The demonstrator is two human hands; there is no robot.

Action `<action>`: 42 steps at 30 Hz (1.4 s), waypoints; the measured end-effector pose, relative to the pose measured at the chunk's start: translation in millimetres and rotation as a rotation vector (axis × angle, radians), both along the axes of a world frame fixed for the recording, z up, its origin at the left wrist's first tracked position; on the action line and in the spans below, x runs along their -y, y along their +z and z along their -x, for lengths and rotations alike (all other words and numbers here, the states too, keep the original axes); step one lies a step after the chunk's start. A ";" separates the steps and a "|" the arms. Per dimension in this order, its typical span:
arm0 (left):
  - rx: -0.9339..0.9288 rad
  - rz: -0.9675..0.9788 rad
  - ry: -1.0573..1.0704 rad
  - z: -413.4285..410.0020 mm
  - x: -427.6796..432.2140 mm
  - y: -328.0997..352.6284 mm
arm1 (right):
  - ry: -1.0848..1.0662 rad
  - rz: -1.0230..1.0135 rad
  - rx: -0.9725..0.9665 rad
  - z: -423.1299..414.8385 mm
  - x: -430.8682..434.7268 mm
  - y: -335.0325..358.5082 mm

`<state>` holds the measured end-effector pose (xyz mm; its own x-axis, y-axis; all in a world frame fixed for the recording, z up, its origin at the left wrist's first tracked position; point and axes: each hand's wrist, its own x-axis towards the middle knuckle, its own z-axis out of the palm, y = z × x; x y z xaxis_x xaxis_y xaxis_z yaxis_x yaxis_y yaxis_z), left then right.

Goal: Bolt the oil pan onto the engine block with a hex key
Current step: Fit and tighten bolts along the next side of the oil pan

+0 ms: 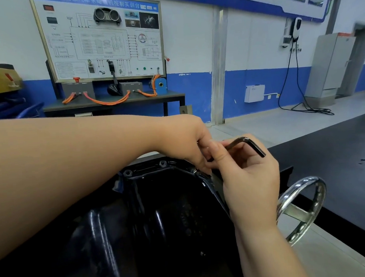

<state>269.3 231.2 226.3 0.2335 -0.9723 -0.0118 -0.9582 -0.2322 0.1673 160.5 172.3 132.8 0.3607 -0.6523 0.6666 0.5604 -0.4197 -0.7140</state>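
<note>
Pan (160, 204): black, bottom up, left of the worktop (340, 159).
Right hand (249, 177): grips the key (250, 143) below its bend.
Left hand (188, 144): pinches the key's shaft.
Bolts (162, 163): two seated on the far rim.
Progress: seemingly midway, with the far right corner in hand and the near rim unseen.

One oil pan (160, 204), two hands (184, 142) (249, 177) and one hex key (252, 144) over its far corner, one handwheel (298, 185) at its right
</note>
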 end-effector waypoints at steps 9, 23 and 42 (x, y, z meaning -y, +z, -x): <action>0.000 0.036 0.030 -3.9 -0.6 0.5 | 0.079 0.078 -0.025 0.0 -1.8 -1.1; 0.043 0.003 0.026 -2.2 -1.2 -0.7 | -0.087 0.042 -0.038 -0.8 0.6 -0.7; 0.011 0.001 0.015 -5.7 -1.5 -1.9 | 0.015 0.100 -0.061 0.3 -0.6 -2.3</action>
